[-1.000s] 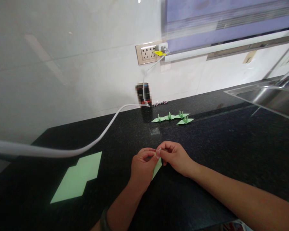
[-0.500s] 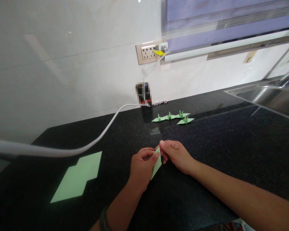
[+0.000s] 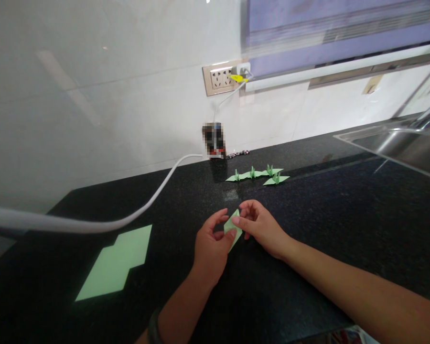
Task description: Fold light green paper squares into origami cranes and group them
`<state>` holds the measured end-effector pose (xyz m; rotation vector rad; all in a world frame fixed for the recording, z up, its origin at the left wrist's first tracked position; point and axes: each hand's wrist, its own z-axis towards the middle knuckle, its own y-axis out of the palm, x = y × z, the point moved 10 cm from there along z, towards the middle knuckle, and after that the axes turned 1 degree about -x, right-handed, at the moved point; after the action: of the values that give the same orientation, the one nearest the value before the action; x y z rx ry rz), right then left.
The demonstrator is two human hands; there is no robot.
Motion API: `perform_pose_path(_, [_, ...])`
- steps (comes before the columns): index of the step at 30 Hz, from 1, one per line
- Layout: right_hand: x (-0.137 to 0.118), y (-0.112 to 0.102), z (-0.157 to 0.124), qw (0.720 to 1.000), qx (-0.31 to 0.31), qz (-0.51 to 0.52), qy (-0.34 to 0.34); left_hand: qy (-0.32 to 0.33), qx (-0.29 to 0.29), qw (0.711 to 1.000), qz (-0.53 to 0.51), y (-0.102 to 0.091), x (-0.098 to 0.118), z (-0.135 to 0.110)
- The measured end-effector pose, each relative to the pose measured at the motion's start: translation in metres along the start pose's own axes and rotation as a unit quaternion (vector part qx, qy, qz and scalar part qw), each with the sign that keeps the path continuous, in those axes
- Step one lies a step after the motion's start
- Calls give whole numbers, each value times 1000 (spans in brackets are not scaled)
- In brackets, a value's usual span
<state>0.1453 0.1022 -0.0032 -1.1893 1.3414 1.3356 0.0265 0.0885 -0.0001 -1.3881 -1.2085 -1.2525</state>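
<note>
A small folded piece of light green paper [image 3: 232,224] is held up between my two hands over the dark counter. My left hand [image 3: 212,246] pinches its lower left side, thumb on the near face and the other fingers curled behind. From the right, my right hand [image 3: 261,224] grips its upper part, with the thumb pressed on the near face. Beyond my hands, several green origami cranes [image 3: 252,173] stand in a row, and one more crane [image 3: 276,179] sits just in front of the row's right end.
Flat green paper sheets [image 3: 111,265] lie overlapping on the counter [image 3: 175,205] at the left. A thick white cable [image 3: 143,209] arches across the left side. By the wall stands a blurred-out device [image 3: 214,140] below a socket [image 3: 220,79]. A steel sink [image 3: 404,143] is at the right.
The folded paper has turned so more of its face shows. My right thumb has come down from its top tip onto the near face, and my left fingers have lifted away a little.
</note>
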Motion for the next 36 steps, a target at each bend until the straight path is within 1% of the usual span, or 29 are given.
perform_pose_path(2, [2, 6, -1, 1000, -29, 1, 7, 21, 0, 1000, 4, 0, 4, 0])
perform_pose_path(5, [1, 17, -3, 997, -83, 8, 3, 26, -3, 1000, 9, 1, 5, -1])
perform_pose_path(7, [0, 19, -4, 995, -97, 9, 5, 26, -3, 1000, 10, 2, 6, -1])
perform_pose_path(9, [-2, 16, -4, 997, -83, 6, -3, 26, 7, 1000, 6, 0, 6, -1])
perform_pose_path(11, [-6, 10, -3, 998, -53, 3, -23, 7, 14, 1000, -1, -1, 3, 0])
perform_pose_path(12, [-9, 7, -3, 999, -38, 3, -34, -15, 9, 1000, 0, 0, -1, 0])
perform_pose_path(14, [-13, 2, -3, 999, -19, 2, -47, -74, -22, 997, 18, 6, -12, -1])
perform_pose_path(16, [-15, -2, -2, 999, -5, 0, -53, -103, -40, 993, 36, 9, -17, -2])
perform_pose_path(18, [-17, -7, -1, 998, 13, 6, -56, -103, -43, 993, 42, 8, -17, -2])
perform_pose_path(22, [-18, -24, 4, 994, 67, 46, -69, -94, -50, 993, 49, 8, -17, -3])
perform_pose_path(24, [-17, -30, 7, 993, 79, 53, -75, -78, -32, 995, 43, 4, -16, -2])
perform_pose_path(26, [-17, -31, 9, 992, 82, 53, -80, -58, 5, 998, 16, -4, -12, 0])
perform_pose_path(28, [-16, -28, 8, 993, 70, 50, -78, -43, 34, 998, -18, -9, -9, 1])
perform_pose_path(31, [-18, -14, 4, 997, 22, 30, -68, -21, 45, 998, -42, -11, -3, 2])
perform_pose_path(33, [-24, -3, 0, 997, -19, -9, -81, -2, 25, 998, -52, -6, 3, 2])
perform_pose_path(36, [-36, 10, -8, 986, -72, -81, -126, 6, -19, 997, -71, 4, 6, 2])
